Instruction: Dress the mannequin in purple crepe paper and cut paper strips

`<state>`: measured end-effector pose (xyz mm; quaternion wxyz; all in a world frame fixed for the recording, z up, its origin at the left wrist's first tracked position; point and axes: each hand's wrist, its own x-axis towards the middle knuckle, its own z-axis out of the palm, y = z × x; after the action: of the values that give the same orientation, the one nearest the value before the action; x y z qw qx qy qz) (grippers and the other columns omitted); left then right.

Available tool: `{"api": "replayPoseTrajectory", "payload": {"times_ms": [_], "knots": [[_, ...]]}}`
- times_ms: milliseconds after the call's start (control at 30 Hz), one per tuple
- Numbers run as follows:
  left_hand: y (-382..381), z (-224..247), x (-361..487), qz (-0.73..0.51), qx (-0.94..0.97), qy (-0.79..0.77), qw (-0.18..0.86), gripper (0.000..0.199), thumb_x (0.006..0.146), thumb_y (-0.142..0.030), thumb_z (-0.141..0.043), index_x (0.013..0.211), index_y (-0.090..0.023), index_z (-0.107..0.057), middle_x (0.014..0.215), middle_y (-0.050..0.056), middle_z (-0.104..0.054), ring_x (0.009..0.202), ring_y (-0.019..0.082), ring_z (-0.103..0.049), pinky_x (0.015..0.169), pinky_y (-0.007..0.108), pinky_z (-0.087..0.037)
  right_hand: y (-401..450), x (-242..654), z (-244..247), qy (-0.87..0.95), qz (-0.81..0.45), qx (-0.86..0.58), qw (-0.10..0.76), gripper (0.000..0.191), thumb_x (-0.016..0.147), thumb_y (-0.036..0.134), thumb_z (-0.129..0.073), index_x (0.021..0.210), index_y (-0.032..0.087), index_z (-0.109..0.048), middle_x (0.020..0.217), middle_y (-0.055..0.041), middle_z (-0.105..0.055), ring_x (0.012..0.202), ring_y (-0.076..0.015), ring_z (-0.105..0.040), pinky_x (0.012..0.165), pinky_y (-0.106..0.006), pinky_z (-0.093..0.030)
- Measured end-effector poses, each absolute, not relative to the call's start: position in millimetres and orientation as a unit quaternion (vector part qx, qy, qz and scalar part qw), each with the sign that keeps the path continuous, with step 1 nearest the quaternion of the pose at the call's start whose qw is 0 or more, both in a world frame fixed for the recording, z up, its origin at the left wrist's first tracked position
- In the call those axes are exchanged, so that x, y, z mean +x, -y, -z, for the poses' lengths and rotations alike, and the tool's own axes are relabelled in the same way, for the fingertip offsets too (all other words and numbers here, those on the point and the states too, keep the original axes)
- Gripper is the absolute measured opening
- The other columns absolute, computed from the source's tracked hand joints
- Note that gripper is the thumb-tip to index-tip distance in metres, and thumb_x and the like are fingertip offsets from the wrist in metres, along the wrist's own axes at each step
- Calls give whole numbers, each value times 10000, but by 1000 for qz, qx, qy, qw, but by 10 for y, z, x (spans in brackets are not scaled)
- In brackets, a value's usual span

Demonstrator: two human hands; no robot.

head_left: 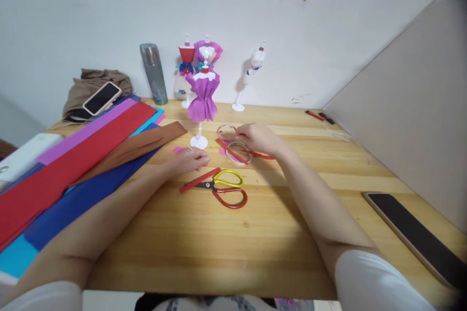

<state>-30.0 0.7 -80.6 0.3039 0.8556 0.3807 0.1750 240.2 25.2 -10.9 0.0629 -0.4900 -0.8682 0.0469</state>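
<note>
My left hand rests on the table with its fingers curled together, just in front of the white base of a small dress form in purple crepe paper; anything between its fingers is hidden. My right hand is closed in a pinch over the tape rolls, its fingertips near the back roll; what they grip is too small to tell. A second tape roll has red paper strips on and beside it. Scissors with yellow and red handles lie nearer me, a red strip by their blades.
Crepe paper sheets cover the left side, with a phone on brown cloth behind. A flask and more dress forms stand along the wall. Another phone lies at the right edge.
</note>
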Motion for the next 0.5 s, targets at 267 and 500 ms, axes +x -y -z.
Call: {"api": "replayPoseTrajectory", "payload": {"times_ms": [267, 500], "knots": [[-9, 796, -244, -137, 852, -412, 292, 377, 992, -294, -459, 625, -208, -463, 638, 6, -555, 668, 158, -534, 680, 298, -383, -250, 2372, 80, 849, -51, -526, -2, 307, 1057, 296, -531, 936, 134, -763, 890, -127, -791, 727, -199, -618, 663, -306, -325], [-17, 756, -254, -120, 835, -428, 324, 349, 956, -327, -474, 628, -208, -488, 633, -3, -565, 645, 148, -525, 634, 277, -362, -325, 2427, 151, 902, -65, -426, 29, 255, 929, 112, -605, 1038, 172, -828, 1161, -135, -793, 1035, -258, -699, 832, -306, -434]]}}
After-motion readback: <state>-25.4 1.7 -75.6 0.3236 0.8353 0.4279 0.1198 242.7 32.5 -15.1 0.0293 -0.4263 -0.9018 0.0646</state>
